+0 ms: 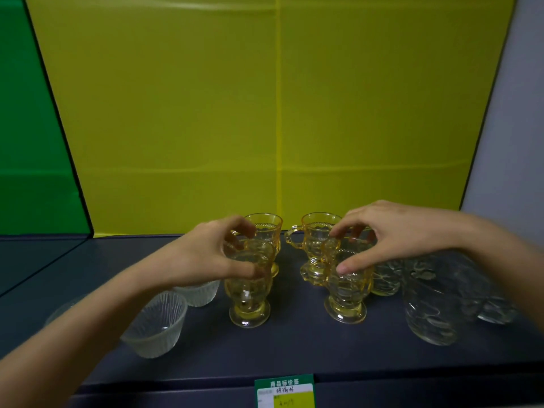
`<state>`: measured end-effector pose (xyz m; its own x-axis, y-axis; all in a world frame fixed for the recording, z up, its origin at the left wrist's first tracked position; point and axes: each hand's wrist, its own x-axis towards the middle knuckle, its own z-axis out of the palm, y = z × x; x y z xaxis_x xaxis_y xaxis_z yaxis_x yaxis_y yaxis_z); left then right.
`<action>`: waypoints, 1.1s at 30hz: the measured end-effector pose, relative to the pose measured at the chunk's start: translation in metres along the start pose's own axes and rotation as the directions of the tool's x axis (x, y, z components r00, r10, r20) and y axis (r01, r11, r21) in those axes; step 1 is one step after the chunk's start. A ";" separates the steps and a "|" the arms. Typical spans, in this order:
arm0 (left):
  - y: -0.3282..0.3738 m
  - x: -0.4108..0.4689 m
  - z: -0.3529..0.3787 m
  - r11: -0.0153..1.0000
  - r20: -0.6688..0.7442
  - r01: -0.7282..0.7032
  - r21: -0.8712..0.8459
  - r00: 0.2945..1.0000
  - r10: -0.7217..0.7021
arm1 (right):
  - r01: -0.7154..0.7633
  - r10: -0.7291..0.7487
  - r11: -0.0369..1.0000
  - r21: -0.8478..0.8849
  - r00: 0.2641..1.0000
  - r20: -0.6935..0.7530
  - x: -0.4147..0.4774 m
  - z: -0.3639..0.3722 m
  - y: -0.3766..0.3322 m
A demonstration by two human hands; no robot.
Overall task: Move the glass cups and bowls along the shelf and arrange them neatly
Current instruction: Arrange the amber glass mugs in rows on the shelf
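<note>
Two amber footed glass cups stand at the front of the dark shelf (294, 354). My left hand (206, 254) grips the rim of the left front cup (249, 298). The rim of the right front cup (347, 293) is held by my right hand (391, 231). Behind them stand two more amber cups, one at the left (266, 228) and one at the right (312, 234) with its handle pointing left. Ribbed frosted glass bowls (156, 325) sit at the left, partly under my left forearm.
Clear patterned glasses (432, 307) cluster at the right under my right forearm, with another behind (385, 278). A yellow back panel (265, 113) closes the shelf behind; a green panel (29, 142) is at the left. A green price tag (284, 391) hangs on the front edge.
</note>
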<state>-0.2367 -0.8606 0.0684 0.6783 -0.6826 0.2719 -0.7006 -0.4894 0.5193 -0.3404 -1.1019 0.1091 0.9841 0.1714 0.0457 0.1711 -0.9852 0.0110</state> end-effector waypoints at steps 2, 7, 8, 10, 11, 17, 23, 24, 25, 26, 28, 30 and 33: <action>0.001 -0.003 0.001 1.000 -0.013 0.005 -0.022 1.000 -0.006 | 0.004 -0.004 1.000 -0.001 1.000 -0.001 0.001 0.000 0.001; 0.004 -0.005 0.008 0.993 -0.162 0.024 0.117 0.987 -0.005 | 0.003 -0.003 1.000 -0.023 1.000 -0.001 0.001 -0.001 0.002; 0.004 -0.005 0.009 0.992 -0.168 0.023 0.120 0.986 -0.002 | 0.003 -0.003 1.000 -0.026 1.000 -0.002 0.001 -0.001 0.002; 0.003 -0.004 0.010 0.994 -0.168 0.020 0.106 0.986 -0.002 | 0.005 -0.005 1.000 -0.027 1.000 -0.008 0.002 -0.001 0.003; 0.002 -0.003 0.010 0.997 -0.155 0.021 0.078 0.988 -0.009 | 0.007 -0.007 1.000 -0.024 1.000 -0.012 0.002 0.000 0.003; 0.002 -0.003 0.009 0.995 -0.038 0.022 -0.099 0.999 -0.026 | -0.005 0.005 1.000 -0.008 0.999 -0.038 0.003 0.001 0.004; 0.003 0.003 0.009 0.993 -0.082 0.001 -0.115 0.997 -0.010 | -0.028 0.028 1.000 0.006 0.997 -0.071 0.004 0.002 0.001; 0.002 0.004 0.007 0.990 -0.061 0.004 -0.144 0.998 -0.013 | -0.031 0.032 0.999 0.012 0.996 -0.078 0.005 0.003 0.000; 0.000 0.005 0.005 0.985 -0.041 0.000 -0.172 0.999 -0.007 | -0.035 0.037 0.999 0.021 0.996 -0.085 0.006 0.004 -0.001; -0.001 0.006 0.004 0.981 -0.025 -0.007 -0.192 1.000 0.002 | -0.039 0.041 0.999 0.027 0.995 -0.092 0.006 0.004 -0.002; 0.000 0.007 0.003 0.978 -0.008 -0.026 -0.207 1.000 0.024 | -0.040 0.043 0.999 0.030 0.993 -0.107 0.009 0.006 -0.003; 0.001 0.009 0.003 0.977 0.002 -0.039 -0.209 0.999 0.040 | -0.035 0.037 0.999 0.016 0.992 -0.119 0.010 0.008 -0.005; 0.002 0.011 0.004 0.979 0.007 -0.052 -0.195 0.998 0.055 | -0.043 0.047 0.999 0.026 0.989 -0.138 0.011 0.009 -0.005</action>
<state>-0.2318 -0.8709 0.0696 0.6375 -0.7122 0.2940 -0.6783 -0.3379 0.6525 -0.3303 -1.0952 0.1002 0.9752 0.1241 0.1831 0.1294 -0.9914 -0.0173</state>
